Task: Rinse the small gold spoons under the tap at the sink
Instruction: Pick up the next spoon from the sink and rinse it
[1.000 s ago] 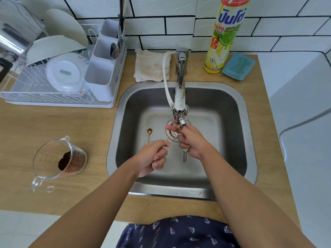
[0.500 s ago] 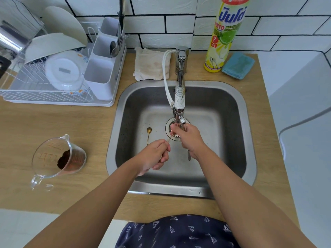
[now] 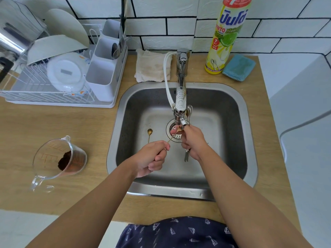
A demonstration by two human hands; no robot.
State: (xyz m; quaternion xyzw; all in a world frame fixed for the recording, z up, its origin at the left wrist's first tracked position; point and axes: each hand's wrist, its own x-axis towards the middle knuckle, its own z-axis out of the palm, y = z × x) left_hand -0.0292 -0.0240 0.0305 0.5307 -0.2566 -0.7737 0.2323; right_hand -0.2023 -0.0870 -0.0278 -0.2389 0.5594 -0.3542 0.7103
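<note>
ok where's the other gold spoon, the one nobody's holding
In the head view it lies on the sink floor, bowl pointing away, just left of the drain and beyond the left hand.

The left hand (image 3: 152, 158) hides the handle end of the gold spoon (image 3: 174, 134) in its grip. The right hand (image 3: 192, 140) covers most of the silver cutlery (image 3: 186, 156) beneath it. The detergent bottle (image 3: 226, 33) is cut off by the far edge. Water from the tap (image 3: 180, 97) cannot be made out.
</note>
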